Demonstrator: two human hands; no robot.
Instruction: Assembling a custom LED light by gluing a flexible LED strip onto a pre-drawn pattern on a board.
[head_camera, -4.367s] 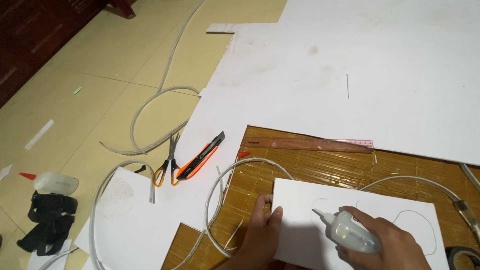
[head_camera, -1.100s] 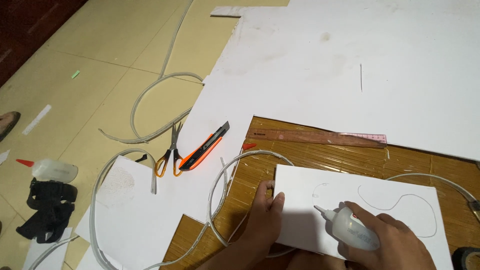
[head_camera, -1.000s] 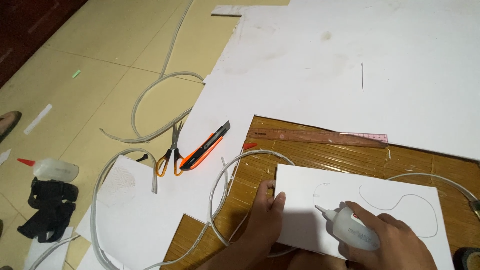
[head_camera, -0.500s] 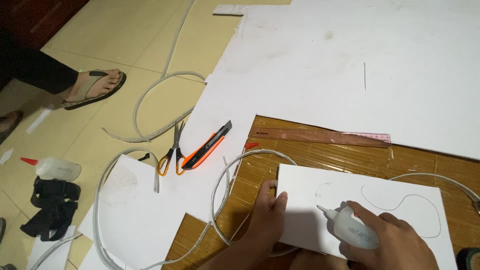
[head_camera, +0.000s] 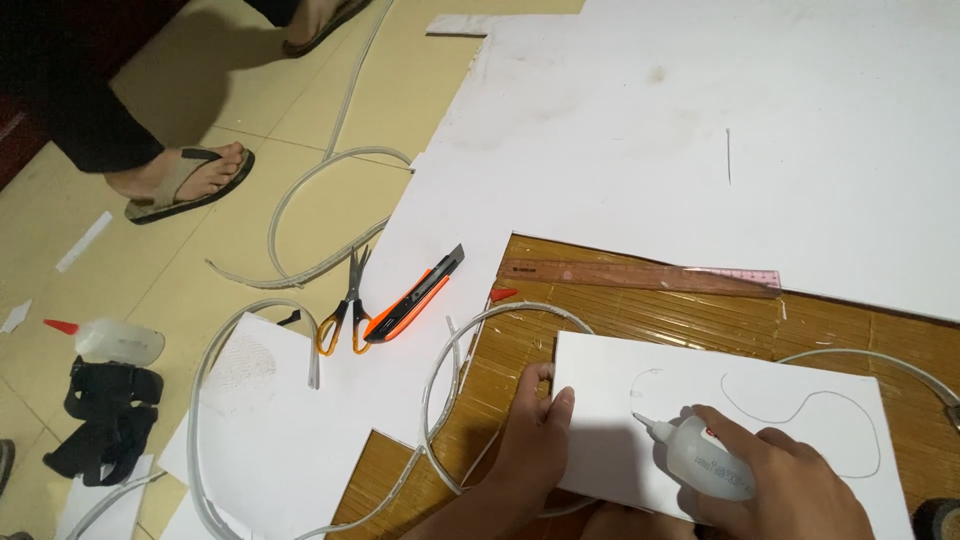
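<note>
The right hand grips a glue bottle, nozzle on a white card lying on the bamboo mat. The left hand lies flat, fingers spread, pinning the card's left edge. A white cable loops just beside it; ruler, knife and scissors lie beyond.

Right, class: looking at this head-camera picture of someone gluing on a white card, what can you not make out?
- Right hand on the glue bottle: wrist and card's lower corner cut off by the bottom edge.
- Glue line at the nozzle: too fine to see.
- Black roll: cut off at the corner, kind unclear.
- Passer-by in sandals: cut off above the shins.
- Ruler markings: too small.
</note>
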